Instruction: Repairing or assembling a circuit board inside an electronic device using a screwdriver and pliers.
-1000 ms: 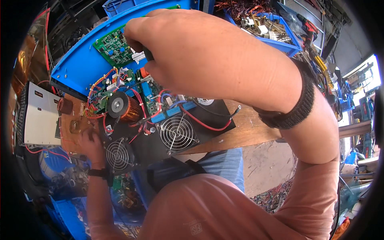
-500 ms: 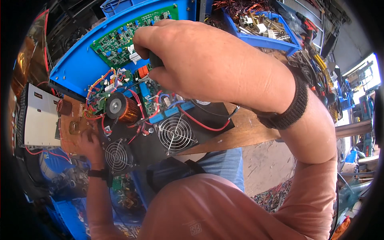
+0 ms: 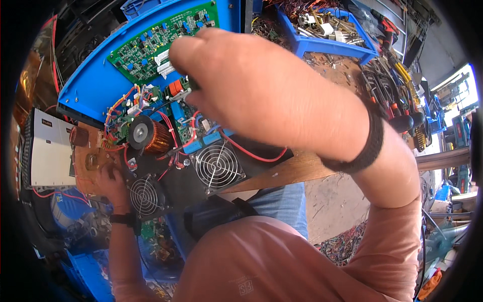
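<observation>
Held the right hand (image 3: 241,75) arched in from four o'clock, fingers (image 3: 185,50) curled near the green circuit board (image 3: 146,48) at eleven; held the left hand (image 3: 113,184) toward nine, fingers bent; could not tell either grip.

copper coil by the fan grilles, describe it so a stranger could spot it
Find the blue panel at upper left. Below it is a black plate with two round fan grilles; the coil sits just above them. Its dark disc with a grey centre sets it apart from the smaller brown spool farther left.
</observation>
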{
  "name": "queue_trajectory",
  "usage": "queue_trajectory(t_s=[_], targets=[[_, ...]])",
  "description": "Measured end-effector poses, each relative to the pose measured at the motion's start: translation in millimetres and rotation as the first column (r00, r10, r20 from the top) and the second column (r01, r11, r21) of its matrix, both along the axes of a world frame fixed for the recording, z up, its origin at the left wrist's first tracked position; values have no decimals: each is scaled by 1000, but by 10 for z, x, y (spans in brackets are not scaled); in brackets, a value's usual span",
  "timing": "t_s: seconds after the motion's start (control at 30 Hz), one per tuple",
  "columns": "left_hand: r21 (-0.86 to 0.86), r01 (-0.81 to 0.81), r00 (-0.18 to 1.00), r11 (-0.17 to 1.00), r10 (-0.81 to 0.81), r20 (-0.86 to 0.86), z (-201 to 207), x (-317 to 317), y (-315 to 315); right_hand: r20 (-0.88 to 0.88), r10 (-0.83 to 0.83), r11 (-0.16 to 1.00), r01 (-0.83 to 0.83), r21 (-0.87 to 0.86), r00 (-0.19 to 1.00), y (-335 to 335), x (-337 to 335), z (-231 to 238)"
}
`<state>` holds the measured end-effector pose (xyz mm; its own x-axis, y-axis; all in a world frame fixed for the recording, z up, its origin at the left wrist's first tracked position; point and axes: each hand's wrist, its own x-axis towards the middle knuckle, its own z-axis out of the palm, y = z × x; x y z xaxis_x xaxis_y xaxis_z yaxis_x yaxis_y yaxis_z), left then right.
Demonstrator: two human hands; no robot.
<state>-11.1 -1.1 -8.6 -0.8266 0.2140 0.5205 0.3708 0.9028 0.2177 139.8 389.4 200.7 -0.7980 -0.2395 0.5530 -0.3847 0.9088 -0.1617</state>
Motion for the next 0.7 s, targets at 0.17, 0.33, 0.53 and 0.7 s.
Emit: queue_trajectory(t_s=[0.17, 0.33, 0.53, 0.7], targets=[[-6, -29, 1000, 1000, 29, -4, 4, 5, 8, -85, 45, 996, -38, 84, 995, -74, 69, 1], [40, 1, 1000, 999, -1, 7, -13, -6, -38, 154, 46, 988, -68, 140, 987, -125, 54, 171], [54, 18, 1000, 998, -17, -14, 40, 11, 99, 156, -68, 903, -5, 430, 985, -106, -109, 212], [44, -23, 999, 999, 22, 36, 1, 49, -16, 331, 137, 924, -240, 297, 934, -62, 174, 583]])
